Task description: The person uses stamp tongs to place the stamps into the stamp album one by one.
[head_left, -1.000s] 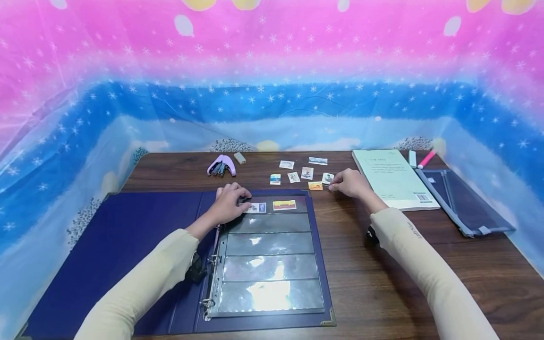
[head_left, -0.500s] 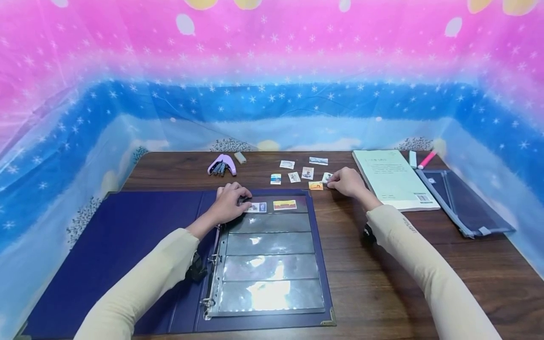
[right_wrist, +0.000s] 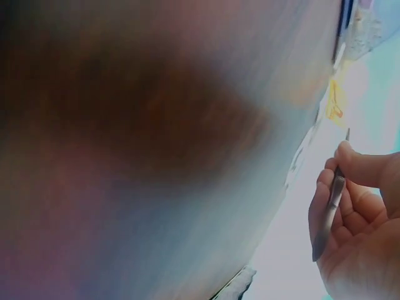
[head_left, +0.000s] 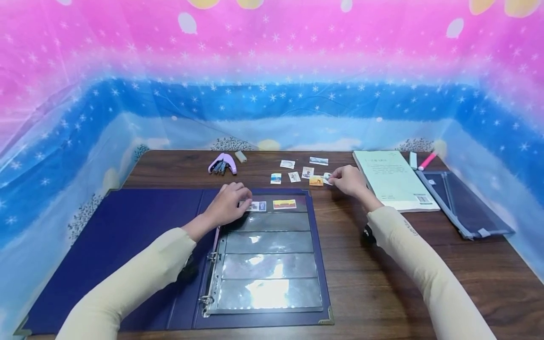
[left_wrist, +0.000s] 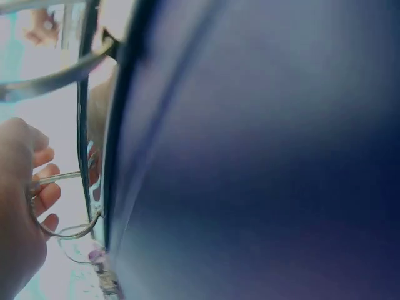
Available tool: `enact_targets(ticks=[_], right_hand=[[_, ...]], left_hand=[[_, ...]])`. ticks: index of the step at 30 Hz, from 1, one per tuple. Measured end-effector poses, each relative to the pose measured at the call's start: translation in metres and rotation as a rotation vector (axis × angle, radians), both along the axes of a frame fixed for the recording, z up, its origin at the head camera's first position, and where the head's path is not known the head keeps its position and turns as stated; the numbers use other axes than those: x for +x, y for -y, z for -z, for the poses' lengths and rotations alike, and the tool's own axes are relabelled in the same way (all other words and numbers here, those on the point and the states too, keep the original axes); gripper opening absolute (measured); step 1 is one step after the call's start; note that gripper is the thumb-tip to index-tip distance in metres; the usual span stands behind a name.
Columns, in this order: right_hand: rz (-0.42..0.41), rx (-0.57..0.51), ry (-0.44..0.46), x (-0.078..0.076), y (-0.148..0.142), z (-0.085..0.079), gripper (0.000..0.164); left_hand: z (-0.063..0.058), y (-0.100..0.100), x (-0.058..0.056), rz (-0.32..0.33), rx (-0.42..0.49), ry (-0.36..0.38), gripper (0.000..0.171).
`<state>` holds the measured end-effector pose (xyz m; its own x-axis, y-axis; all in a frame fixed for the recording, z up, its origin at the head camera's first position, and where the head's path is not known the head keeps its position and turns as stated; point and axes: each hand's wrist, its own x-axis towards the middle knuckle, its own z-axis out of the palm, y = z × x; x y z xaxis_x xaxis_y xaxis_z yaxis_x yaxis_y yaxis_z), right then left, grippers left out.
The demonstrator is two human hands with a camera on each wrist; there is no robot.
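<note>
In the head view, my right hand (head_left: 349,182) is over the far side of the table beside several loose stamps. It pinches slim metal tweezers (right_wrist: 335,197), pointed tip outward, seen in the right wrist view. An orange stamp (head_left: 316,181) is close to the tip; whether the tip grips it is unclear. A pale stamp (head_left: 327,178) is partly hidden by my fingers. My left hand (head_left: 229,203) rests at the top of the clear pocket page (head_left: 267,243), fingers loosely bent, partly covering a stamp (head_left: 259,206). A red-and-yellow stamp (head_left: 284,204) sits in the top pocket.
The page lies in an open navy ring binder (head_left: 123,245) with metal rings (head_left: 206,299). Behind it are a purple stapler-like item (head_left: 222,164) and a small grey block (head_left: 240,157). At right lie a pale green book (head_left: 393,179), a pink marker (head_left: 427,161) and a dark mesh pouch (head_left: 467,203).
The orange stamp has shifted slightly away from me and now overlaps the stamp behind it. My right hand has moved very little, and my left hand stays at the page top.
</note>
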<state>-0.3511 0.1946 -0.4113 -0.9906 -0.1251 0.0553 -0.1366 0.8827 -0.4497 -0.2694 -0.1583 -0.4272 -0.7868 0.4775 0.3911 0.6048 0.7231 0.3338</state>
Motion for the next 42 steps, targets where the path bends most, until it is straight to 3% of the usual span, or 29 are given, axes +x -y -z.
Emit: enact_targets(ticks=[4, 7, 10, 16, 23, 33, 42], right_hand=[[0.005, -0.082, -0.033, 0.011, 0.009, -0.003, 0.019], [-0.028, -0.141, -0.053, 0.020, 0.021, -0.006, 0.017], [-0.074, -0.206, -0.041, 0.029, 0.036, -0.011, 0.016], [-0.179, -0.286, 0.006, 0.042, 0.068, -0.014, 0.011], [-0.243, -0.270, 0.070, 0.045, 0.095, -0.006, 0.012], [-0.246, -0.267, 0.165, 0.050, 0.114, -0.001, 0.011], [-0.255, -0.225, 0.156, 0.048, 0.123, 0.004, 0.010]], left_hand=[[-0.003, 0.001, 0.016, 0.064, -0.118, 0.027, 0.022], [-0.003, 0.000, 0.023, 0.068, -0.181, 0.081, 0.040], [-0.003, -0.001, 0.025, 0.047, -0.205, 0.106, 0.047], [0.000, -0.004, 0.022, 0.032, -0.220, 0.098, 0.042], [0.000, -0.004, 0.024, 0.030, -0.226, 0.095, 0.040], [0.001, -0.004, 0.023, 0.032, -0.193, 0.116, 0.039], [0.001, -0.004, 0.022, 0.024, -0.237, 0.095, 0.039]])
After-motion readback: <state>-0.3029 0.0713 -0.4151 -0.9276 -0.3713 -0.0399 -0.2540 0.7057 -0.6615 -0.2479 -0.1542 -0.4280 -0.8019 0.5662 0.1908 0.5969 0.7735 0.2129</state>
